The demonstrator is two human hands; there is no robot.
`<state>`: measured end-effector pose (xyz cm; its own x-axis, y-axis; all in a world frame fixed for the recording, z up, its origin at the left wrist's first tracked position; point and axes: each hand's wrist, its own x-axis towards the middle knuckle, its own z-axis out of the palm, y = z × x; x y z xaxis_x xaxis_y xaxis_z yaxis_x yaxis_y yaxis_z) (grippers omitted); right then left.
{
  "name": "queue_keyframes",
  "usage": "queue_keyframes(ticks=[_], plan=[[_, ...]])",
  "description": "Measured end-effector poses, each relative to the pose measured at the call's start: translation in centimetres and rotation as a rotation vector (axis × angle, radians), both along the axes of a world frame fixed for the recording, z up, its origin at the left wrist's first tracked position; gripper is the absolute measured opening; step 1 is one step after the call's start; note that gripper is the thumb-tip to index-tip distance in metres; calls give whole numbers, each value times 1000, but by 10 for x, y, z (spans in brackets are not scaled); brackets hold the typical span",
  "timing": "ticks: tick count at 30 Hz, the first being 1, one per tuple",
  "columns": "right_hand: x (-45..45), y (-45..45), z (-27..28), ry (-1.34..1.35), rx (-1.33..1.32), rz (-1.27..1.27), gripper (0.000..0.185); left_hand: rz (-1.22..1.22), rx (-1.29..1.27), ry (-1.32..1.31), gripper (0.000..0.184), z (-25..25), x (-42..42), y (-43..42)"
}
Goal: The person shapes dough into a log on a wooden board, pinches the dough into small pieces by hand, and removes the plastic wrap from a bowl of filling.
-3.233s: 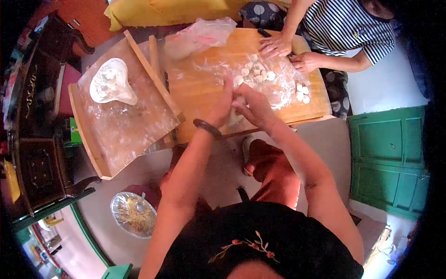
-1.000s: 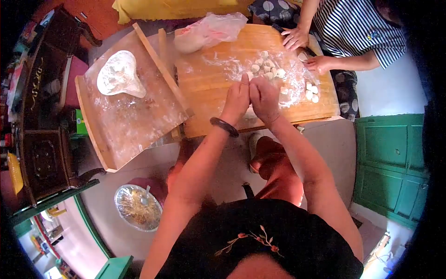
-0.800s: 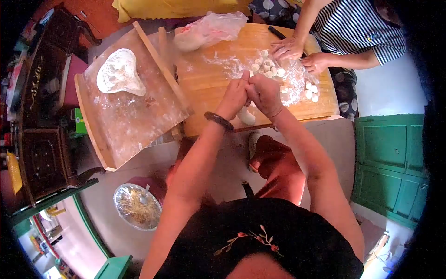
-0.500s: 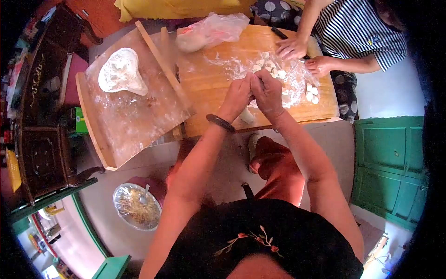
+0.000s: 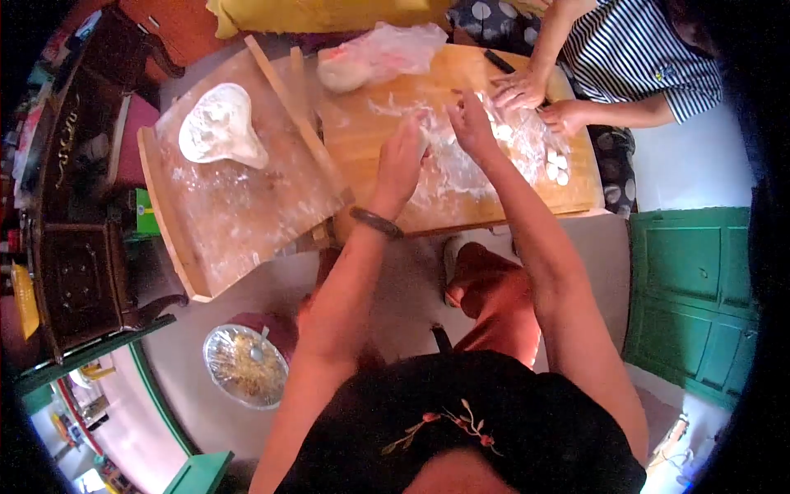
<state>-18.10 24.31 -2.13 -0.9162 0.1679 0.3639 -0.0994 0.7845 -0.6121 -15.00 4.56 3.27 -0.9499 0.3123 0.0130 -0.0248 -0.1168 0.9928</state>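
My left hand (image 5: 401, 158), with a dark bracelet on its wrist, is closed round pale dough, of which only a little shows at the fingers. To its right and apart from it, my right hand (image 5: 474, 128) is closed above the floured board (image 5: 354, 181); what its fingers hold, if anything, is too small to make out. Small dough pieces (image 5: 504, 132) lie just beyond my right hand, partly hidden by it. Several flattened white pieces (image 5: 557, 169) are near the board's right end.
Across the board, a person in a striped shirt (image 5: 613, 62) has both hands on the board. A dark-handled tool (image 5: 498, 61) and a plastic bag (image 5: 395, 51) lie at the far side. Flour in a white container (image 5: 218, 123) sits on the left tray board (image 5: 239, 214). A covered bowl (image 5: 245, 366) stands below.
My hands, together half a second ago, have come apart: the left moved left and the right slightly up. The dough end that hung below them no longer shows there.
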Motion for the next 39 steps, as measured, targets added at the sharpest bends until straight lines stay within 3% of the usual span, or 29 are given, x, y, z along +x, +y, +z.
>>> queue_keyframes(ticks=[2, 3, 6, 7, 11, 17, 21, 25, 29, 33, 34, 36, 39], plan=[[6, -2, -1, -83, 50, -38, 37, 11, 130, -169, 42, 0, -4, -2], [13, -10, 6, -125, 51, -111, 37, -4, 126, -138, 43, -2, -3, -3], [24, -14, 7, 88, 312, -122, 36, -10, 111, -48, 45, -9, -7, -5], [27, -17, 9, -39, 310, -127, 41, 10, 100, -34, 45, -13, -6, -4], [15, -26, -7, -67, 570, -191, 56, -93, 135, -68, 44, -4, -1, -9], [-5, -6, -10, -384, 458, -196, 67, -68, 99, -66, 39, -5, 0, -8], [32, 16, -16, -218, 625, -329, 67, -69, 72, -86, 39, -1, -1, -8], [69, -30, 11, -336, 617, -255, 69, -72, 48, -68, 39, -4, 4, -6], [37, -33, -12, -172, 692, -75, 66, -94, 48, -51, 39, -1, 8, -4], [-8, -6, 2, -351, 596, -135, 63, -60, -14, -51, 38, -12, 6, -6], [-8, 13, -4, -255, 513, -96, 64, -65, -15, -50, 38, -12, 6, -8], [6, 35, 3, -405, 592, -188, 65, -77, -19, -54, 38, -12, 3, -8], [54, 30, 10, -326, 451, -176, 66, -92, -45, -69, 38, -13, 2, -7]])
